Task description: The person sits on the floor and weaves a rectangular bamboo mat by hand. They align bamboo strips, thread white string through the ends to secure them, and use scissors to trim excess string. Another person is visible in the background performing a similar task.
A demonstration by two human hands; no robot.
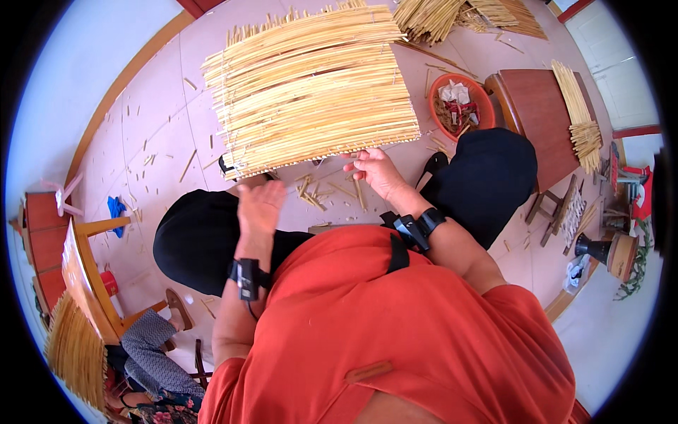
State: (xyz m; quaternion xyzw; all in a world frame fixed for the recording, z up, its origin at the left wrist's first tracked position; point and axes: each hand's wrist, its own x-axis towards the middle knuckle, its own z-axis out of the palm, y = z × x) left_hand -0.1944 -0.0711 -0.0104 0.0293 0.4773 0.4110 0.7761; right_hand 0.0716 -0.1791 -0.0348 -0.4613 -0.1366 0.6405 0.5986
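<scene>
A woven mat of pale straw-coloured reed stalks spreads out in front of me, crossed by rows of thin stitching. My left hand is open at its near left edge, palm up with fingers stretched; whether it touches the mat I cannot tell. My right hand is by the near edge, right of the middle, its fingers curled in and drawn together. What they hold, if anything, is too small to make out. Dark bands with small boxes sit on both wrists.
Cut stalk bits litter the tiled floor. An orange basin of scraps stands right, beside a brown wooden table bearing a stalk bundle. More stalks lie behind. At lower left, another person's leg shows near a wooden chair.
</scene>
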